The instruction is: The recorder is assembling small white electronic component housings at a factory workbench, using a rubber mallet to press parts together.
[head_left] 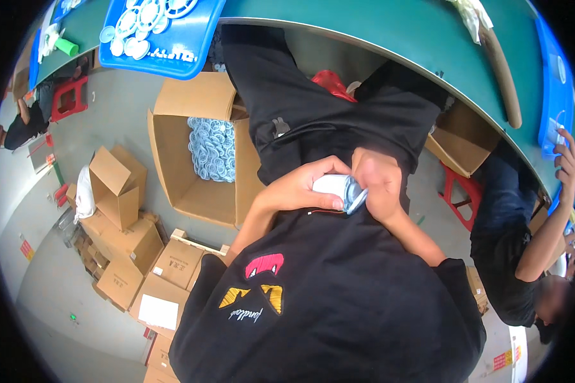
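The white cylindrical piece is above the person's lap, between the two hands, near to the dark shirt; the left hand is gripping it from its left side, with digits along its far side and its near side; its long axis seems to go from left to right, with the right end slightly nearer to the body; at this right end there is a blue-grey round end, which looks tilted; the right hand is just beside this end, on its right and a little far, so it is the nearer hand to it; its fingers are curled, but I cannot tell whether they pinch the rim; the open carton with blue-grey discs stands farther to the left.
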`<state>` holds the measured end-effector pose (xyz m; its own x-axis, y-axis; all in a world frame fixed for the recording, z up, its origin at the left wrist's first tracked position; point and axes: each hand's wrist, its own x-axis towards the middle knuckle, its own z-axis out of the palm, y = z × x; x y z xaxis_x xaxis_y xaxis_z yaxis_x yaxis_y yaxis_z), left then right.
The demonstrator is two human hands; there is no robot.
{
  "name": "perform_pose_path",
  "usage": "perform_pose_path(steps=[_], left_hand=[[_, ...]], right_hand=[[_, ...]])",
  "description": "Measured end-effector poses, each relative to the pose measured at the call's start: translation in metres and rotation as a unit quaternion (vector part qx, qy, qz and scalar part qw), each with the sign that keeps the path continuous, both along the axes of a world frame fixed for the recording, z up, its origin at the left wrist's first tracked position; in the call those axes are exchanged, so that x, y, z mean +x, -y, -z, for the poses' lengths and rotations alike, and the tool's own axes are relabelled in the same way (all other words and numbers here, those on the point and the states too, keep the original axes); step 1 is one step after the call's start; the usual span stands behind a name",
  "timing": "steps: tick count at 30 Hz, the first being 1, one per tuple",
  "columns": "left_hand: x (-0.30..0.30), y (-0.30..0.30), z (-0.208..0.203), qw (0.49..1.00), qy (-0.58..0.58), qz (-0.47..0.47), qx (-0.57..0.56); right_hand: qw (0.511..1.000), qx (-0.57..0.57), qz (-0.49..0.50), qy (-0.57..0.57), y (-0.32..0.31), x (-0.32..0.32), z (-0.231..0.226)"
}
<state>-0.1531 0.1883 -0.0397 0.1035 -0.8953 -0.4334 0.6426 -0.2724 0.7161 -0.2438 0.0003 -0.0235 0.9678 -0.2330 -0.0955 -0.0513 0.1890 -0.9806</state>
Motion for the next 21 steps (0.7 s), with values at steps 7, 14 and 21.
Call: perform_pose_path(steps=[7,14,21], left_hand=[[-0.008,0.014,-0.006,0.998,0.018,-0.057,0.036],[-0.003,0.024,0.012,0.997,-0.01,-0.074,-0.01],[0.009,0.054,0.016,0.99,-0.074,-0.091,-0.079]], right_hand=[[0.979,0.16,0.087,-0.09,-0.003,0.005,0.02],[0.965,0.189,0.146,-0.108,0.003,0.02,0.013],[0.963,0.172,0.205,-0.04,0.032,0.052,-0.012]])
